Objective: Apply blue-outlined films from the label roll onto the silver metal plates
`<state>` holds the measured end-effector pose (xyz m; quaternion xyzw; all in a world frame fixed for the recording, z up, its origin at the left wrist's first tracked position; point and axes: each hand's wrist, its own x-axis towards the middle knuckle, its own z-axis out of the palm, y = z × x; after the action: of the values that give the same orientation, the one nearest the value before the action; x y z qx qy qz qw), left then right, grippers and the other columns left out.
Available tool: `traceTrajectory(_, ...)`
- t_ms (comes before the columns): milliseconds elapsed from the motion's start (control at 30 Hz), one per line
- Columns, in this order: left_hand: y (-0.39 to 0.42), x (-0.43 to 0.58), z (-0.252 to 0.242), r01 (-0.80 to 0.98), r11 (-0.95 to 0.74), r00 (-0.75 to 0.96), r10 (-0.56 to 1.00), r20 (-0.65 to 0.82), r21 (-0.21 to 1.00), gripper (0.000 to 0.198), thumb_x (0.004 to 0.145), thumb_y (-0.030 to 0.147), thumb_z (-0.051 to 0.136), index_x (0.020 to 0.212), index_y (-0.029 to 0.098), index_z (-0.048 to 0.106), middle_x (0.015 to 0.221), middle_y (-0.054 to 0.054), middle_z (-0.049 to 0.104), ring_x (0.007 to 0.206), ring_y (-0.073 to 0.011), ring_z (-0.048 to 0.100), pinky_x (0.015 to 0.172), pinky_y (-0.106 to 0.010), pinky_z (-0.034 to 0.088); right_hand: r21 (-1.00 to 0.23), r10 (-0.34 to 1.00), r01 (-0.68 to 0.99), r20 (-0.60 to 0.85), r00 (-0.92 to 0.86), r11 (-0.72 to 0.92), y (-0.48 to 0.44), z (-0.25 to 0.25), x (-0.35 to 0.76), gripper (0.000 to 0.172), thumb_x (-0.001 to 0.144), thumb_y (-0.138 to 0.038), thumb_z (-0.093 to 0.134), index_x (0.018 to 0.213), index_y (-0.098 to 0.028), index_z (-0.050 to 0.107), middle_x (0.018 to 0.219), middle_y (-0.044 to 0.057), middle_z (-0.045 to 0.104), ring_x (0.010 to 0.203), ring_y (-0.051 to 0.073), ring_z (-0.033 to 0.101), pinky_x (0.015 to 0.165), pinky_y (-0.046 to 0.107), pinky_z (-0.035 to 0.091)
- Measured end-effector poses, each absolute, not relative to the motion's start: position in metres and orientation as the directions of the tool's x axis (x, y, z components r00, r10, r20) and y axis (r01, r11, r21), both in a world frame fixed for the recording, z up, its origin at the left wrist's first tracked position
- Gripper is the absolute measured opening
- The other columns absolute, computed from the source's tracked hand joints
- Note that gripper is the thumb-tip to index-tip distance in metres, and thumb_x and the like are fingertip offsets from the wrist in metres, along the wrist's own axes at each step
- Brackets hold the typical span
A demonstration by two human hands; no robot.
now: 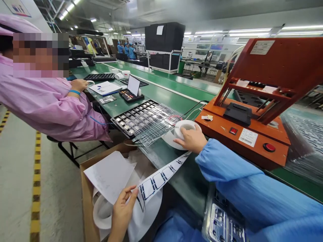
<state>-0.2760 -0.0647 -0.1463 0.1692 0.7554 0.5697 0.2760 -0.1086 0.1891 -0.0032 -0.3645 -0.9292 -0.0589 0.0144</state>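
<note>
My left hand (123, 207) pinches the free end of a white strip of die-cut adhesive stickers (159, 178) with black frame-shaped outlines. The strip slopes up to the right, toward a white roll (186, 129) at the table's edge. On that roll lies my right hand (193, 138), fingers curled over its rim and core. Left of the roll, a clear plastic blister tray (161, 121) overlaps a black tray (131, 117) with small metallic parts in its pockets. Below the strip stands a cardboard box (87, 198) holding white paper and a used roll (103, 211).
An orange press machine (242, 134) with a red button stands at the right. A tray of metal parts (222, 222) is near my lap. Across to the left sits a co-worker in pink (50, 101). An open small case (131, 90) and papers (104, 87) lie farther along the green table.
</note>
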Motion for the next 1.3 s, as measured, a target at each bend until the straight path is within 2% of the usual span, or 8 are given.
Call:
traceTrajectory(200, -0.070, -0.294, -0.152, -0.042, 0.299, -0.815, 0.541, -0.206, 0.953, 0.057, 0.045, 0.063, 0.072, 0.080, 0.018, 0.067, 0.065, -0.004, 0.070, 0.065, -0.0206, 0.064, 0.062, -0.028, 0.052, 0.057, 0.643, 0.642, -0.141, -0.753, 0.765, 0.204, 0.009, -0.091, 0.037, 0.082, -0.045, 0.060, 0.108, -0.018, 0.059, 0.097, 0.011, 0.069, 0.093, 0.030, 0.062, 0.091, 0.047, 0.034)
traceTrajectory(333, -0.072, -0.298, -0.158, 0.018, 0.315, -0.826, 0.540, -0.164, 0.949, 0.052, 0.050, 0.061, 0.071, 0.080, 0.019, 0.067, 0.066, -0.004, 0.071, 0.066, -0.0206, 0.064, 0.062, -0.028, 0.051, 0.073, 0.681, 0.677, -0.109, -0.724, 0.732, 0.205, 0.002, -0.092, 0.022, 0.088, -0.033, 0.053, 0.099, -0.016, 0.063, 0.092, 0.012, 0.070, 0.091, 0.028, 0.062, 0.093, 0.046, 0.032)
traceTrajectory(600, -0.078, -0.317, -0.164, 0.160, 0.332, -0.847, 0.530, -0.044, 0.930, 0.047, 0.060, 0.058, 0.066, 0.086, 0.019, 0.067, 0.066, -0.002, 0.069, 0.068, -0.0204, 0.064, 0.063, -0.028, 0.049, -0.034, 0.696, 0.695, 0.022, -0.718, 0.718, 0.203, 0.009, -0.096, 0.048, 0.092, -0.049, 0.046, 0.123, -0.014, 0.052, 0.112, 0.013, 0.065, 0.108, 0.031, 0.054, 0.098, 0.048, 0.029)
traceTrajectory(800, -0.079, -0.322, -0.165, 0.143, 0.308, -0.849, 0.527, -0.044, 0.941, 0.047, 0.060, 0.057, 0.065, 0.086, 0.017, 0.066, 0.070, -0.004, 0.069, 0.066, -0.0192, 0.062, 0.058, -0.026, 0.050, -0.270, 0.664, 0.636, 0.017, -0.747, 0.723, 0.200, 0.036, -0.074, 0.036, 0.098, -0.038, 0.035, 0.114, -0.020, 0.062, 0.114, 0.002, 0.065, 0.103, 0.021, 0.059, 0.087, 0.028, 0.044)
traceTrajectory(933, -0.077, -0.323, -0.172, 0.206, 0.396, -0.856, 0.516, -0.031, 0.895, 0.047, 0.064, 0.058, 0.059, 0.086, 0.017, 0.067, 0.077, -0.004, 0.069, 0.072, -0.0205, 0.063, 0.063, -0.028, 0.051, -0.595, 0.671, 0.516, 0.053, -0.740, 0.616, 0.200, 0.043, -0.058, 0.040, 0.095, -0.042, 0.036, 0.106, -0.017, 0.066, 0.110, 0.005, 0.066, 0.104, 0.025, 0.058, 0.093, 0.034, 0.042)
traceTrajectory(1000, -0.075, -0.324, -0.172, 0.254, 0.433, -0.855, 0.518, -0.009, 0.865, 0.045, 0.067, 0.057, 0.056, 0.086, 0.019, 0.068, 0.082, -0.005, 0.070, 0.077, -0.0217, 0.063, 0.069, -0.031, 0.052, -0.658, 0.652, 0.460, 0.062, -0.756, 0.597, 0.199, 0.043, -0.050, 0.043, 0.094, -0.046, 0.037, 0.104, -0.016, 0.066, 0.110, 0.006, 0.066, 0.105, 0.025, 0.057, 0.095, 0.036, 0.041)
traceTrajectory(1167, -0.066, -0.308, -0.136, 0.441, 0.404, -0.867, 0.423, 0.265, 0.801, 0.045, 0.078, 0.050, 0.051, 0.107, 0.018, 0.064, 0.111, -0.009, 0.064, 0.096, -0.0260, 0.062, 0.087, -0.040, 0.049, -0.704, 0.620, 0.397, 0.079, -0.780, 0.589, 0.192, 0.043, -0.037, 0.047, 0.093, -0.049, 0.036, 0.103, -0.015, 0.066, 0.108, 0.007, 0.066, 0.104, 0.026, 0.058, 0.095, 0.038, 0.041)
traceTrajectory(1300, -0.050, -0.253, -0.087, 0.635, 0.229, -0.758, 0.369, 0.538, 0.738, 0.041, 0.081, 0.041, 0.058, 0.116, 0.019, 0.058, 0.113, -0.009, 0.061, 0.104, -0.0258, 0.058, 0.096, -0.043, 0.044, -0.716, 0.593, 0.360, 0.093, -0.800, 0.598, 0.180, 0.046, -0.036, 0.040, 0.094, -0.044, 0.038, 0.103, -0.015, 0.065, 0.108, 0.007, 0.066, 0.104, 0.024, 0.058, 0.094, 0.036, 0.042)
